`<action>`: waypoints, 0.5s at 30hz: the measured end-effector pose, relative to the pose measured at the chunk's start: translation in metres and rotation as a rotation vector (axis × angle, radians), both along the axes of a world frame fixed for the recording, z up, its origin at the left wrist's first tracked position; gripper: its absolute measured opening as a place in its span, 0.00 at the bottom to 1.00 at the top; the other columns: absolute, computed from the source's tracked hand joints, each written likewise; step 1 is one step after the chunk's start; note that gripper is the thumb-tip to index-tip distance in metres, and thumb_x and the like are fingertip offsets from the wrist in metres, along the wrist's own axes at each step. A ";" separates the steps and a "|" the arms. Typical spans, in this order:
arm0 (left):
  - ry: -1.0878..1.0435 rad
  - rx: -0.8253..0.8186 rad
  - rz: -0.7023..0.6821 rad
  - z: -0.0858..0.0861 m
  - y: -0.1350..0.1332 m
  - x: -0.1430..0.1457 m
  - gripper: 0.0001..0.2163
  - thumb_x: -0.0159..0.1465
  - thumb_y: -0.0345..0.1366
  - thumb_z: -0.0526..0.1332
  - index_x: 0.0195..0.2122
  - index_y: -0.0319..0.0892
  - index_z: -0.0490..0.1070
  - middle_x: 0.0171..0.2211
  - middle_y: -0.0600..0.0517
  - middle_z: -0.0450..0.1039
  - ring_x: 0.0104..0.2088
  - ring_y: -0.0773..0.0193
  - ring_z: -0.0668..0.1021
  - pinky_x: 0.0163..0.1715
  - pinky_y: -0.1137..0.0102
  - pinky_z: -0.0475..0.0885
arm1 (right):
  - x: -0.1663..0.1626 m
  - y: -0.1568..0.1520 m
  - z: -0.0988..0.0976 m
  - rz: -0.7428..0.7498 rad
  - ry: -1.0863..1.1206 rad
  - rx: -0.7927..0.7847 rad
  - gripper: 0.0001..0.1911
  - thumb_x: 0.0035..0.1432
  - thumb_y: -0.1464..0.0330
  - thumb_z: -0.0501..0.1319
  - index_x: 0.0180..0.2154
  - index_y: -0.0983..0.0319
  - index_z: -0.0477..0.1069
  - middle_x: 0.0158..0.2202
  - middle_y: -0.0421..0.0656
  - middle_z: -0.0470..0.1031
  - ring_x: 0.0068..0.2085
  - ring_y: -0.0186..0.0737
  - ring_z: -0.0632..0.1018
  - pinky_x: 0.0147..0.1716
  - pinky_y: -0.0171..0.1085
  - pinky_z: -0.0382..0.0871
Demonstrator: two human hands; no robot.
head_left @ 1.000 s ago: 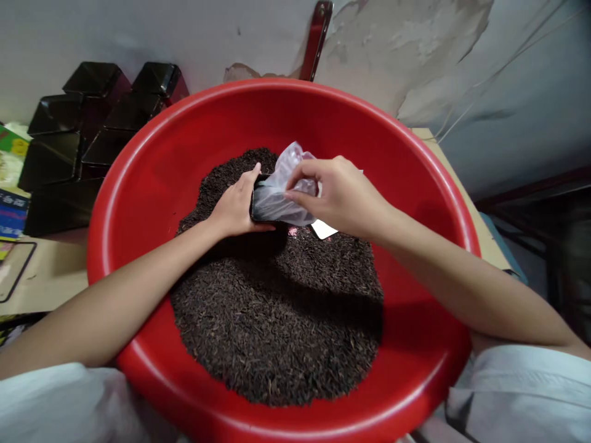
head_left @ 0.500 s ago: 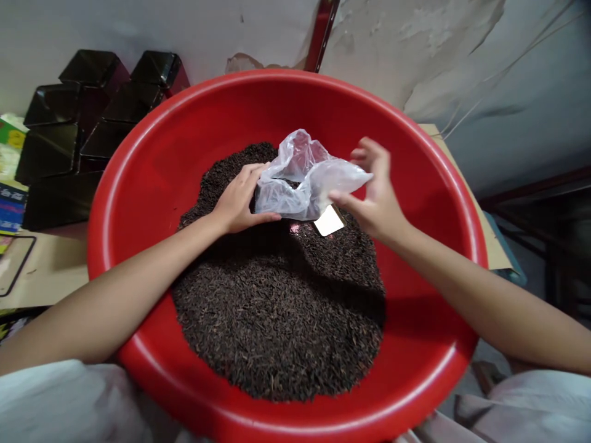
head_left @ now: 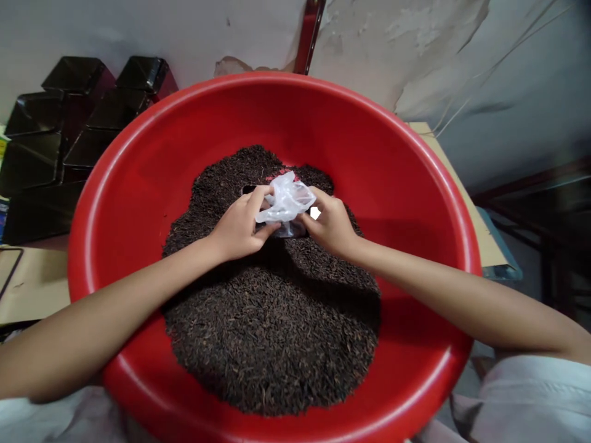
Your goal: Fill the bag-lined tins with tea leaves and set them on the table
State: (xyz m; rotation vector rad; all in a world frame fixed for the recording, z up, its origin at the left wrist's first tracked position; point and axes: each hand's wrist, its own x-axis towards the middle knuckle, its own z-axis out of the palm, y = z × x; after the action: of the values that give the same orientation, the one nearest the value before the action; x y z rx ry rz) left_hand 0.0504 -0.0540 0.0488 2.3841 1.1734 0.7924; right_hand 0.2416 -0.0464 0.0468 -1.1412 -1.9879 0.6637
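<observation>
A big red plastic basin [head_left: 406, 160] holds a heap of dark loose tea leaves [head_left: 272, 326]. Near the heap's far side, my left hand [head_left: 240, 224] and my right hand [head_left: 330, 224] meet around a small black container [head_left: 289, 230] lined with a clear plastic bag [head_left: 286, 202]. Both hands grip the crumpled bag and press it down at the container's mouth. A small white card [head_left: 315, 213] peeks out just above my right hand. Most of the container is hidden by my fingers and the bag.
Several black square tins [head_left: 69, 123] are stacked against the wall at the back left. A dark red handle [head_left: 308, 37] leans on the peeling wall behind the basin. Cardboard [head_left: 28, 283] lies under the basin at left, a table edge [head_left: 489, 240] at right.
The bag stood puffed open half a second ago with my right hand lifted beside it. Now my right hand has come down and both hands have bunched the bag small over the container.
</observation>
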 end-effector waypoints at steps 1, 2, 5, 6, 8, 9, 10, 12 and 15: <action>0.001 -0.029 -0.037 0.003 0.000 -0.001 0.20 0.58 0.34 0.58 0.51 0.39 0.56 0.43 0.44 0.73 0.42 0.57 0.76 0.40 0.64 0.71 | -0.001 0.000 -0.001 -0.005 -0.013 -0.001 0.08 0.53 0.71 0.57 0.35 0.63 0.72 0.36 0.44 0.78 0.37 0.40 0.75 0.38 0.39 0.65; 0.015 -0.051 -0.066 0.007 0.001 -0.003 0.21 0.58 0.32 0.57 0.52 0.39 0.55 0.44 0.44 0.73 0.43 0.57 0.76 0.40 0.65 0.72 | -0.002 0.000 -0.002 -0.009 -0.038 -0.004 0.08 0.53 0.72 0.56 0.34 0.62 0.73 0.35 0.43 0.77 0.37 0.40 0.75 0.38 0.39 0.63; 0.086 -0.096 -0.134 0.017 0.008 -0.008 0.19 0.57 0.27 0.53 0.51 0.39 0.60 0.44 0.45 0.73 0.42 0.59 0.77 0.39 0.68 0.71 | -0.005 0.002 -0.001 0.010 -0.151 -0.020 0.07 0.54 0.73 0.55 0.29 0.61 0.72 0.33 0.42 0.77 0.36 0.39 0.73 0.38 0.38 0.58; 0.106 -0.114 -0.156 0.019 0.011 -0.009 0.17 0.56 0.26 0.52 0.48 0.40 0.62 0.42 0.47 0.74 0.41 0.60 0.77 0.38 0.69 0.71 | -0.006 0.002 0.000 0.021 -0.191 -0.031 0.08 0.55 0.73 0.55 0.28 0.61 0.72 0.32 0.42 0.77 0.37 0.40 0.72 0.38 0.39 0.57; 0.125 -0.151 -0.196 0.020 0.015 -0.009 0.12 0.56 0.27 0.52 0.41 0.42 0.67 0.37 0.50 0.74 0.38 0.62 0.77 0.37 0.70 0.70 | -0.009 0.002 0.002 0.040 -0.257 -0.058 0.09 0.55 0.73 0.55 0.26 0.62 0.71 0.31 0.42 0.76 0.37 0.41 0.71 0.38 0.39 0.54; 0.127 -0.154 -0.201 0.019 0.015 -0.008 0.09 0.57 0.28 0.53 0.38 0.42 0.68 0.35 0.51 0.74 0.36 0.62 0.76 0.36 0.70 0.70 | -0.009 0.001 0.004 0.052 -0.285 -0.071 0.09 0.56 0.72 0.54 0.26 0.62 0.70 0.31 0.43 0.76 0.37 0.41 0.70 0.38 0.39 0.53; 0.128 -0.136 -0.188 0.017 0.016 -0.007 0.06 0.57 0.29 0.54 0.35 0.42 0.68 0.33 0.52 0.73 0.36 0.62 0.75 0.36 0.69 0.70 | -0.010 -0.001 0.007 0.066 -0.314 -0.080 0.09 0.56 0.72 0.54 0.26 0.62 0.70 0.31 0.43 0.76 0.38 0.42 0.70 0.37 0.39 0.52; 0.128 -0.032 -0.104 0.012 0.015 -0.004 0.02 0.57 0.33 0.57 0.31 0.42 0.67 0.33 0.50 0.71 0.37 0.59 0.73 0.38 0.66 0.70 | -0.009 -0.004 0.012 0.119 -0.373 -0.070 0.10 0.56 0.71 0.52 0.28 0.62 0.70 0.32 0.44 0.75 0.38 0.43 0.69 0.37 0.40 0.51; 0.119 0.129 0.013 0.004 0.013 -0.001 0.04 0.56 0.36 0.59 0.29 0.43 0.65 0.38 0.48 0.69 0.41 0.56 0.69 0.41 0.62 0.68 | -0.004 -0.011 0.021 0.239 -0.430 0.021 0.12 0.56 0.63 0.52 0.32 0.63 0.69 0.34 0.47 0.75 0.38 0.45 0.69 0.39 0.42 0.52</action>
State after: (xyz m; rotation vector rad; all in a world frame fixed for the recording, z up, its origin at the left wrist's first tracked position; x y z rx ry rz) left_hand 0.0491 -0.0408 0.0527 2.5622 1.2193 0.7614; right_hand 0.2371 -0.0571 0.0674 -1.1115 -2.5181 0.5462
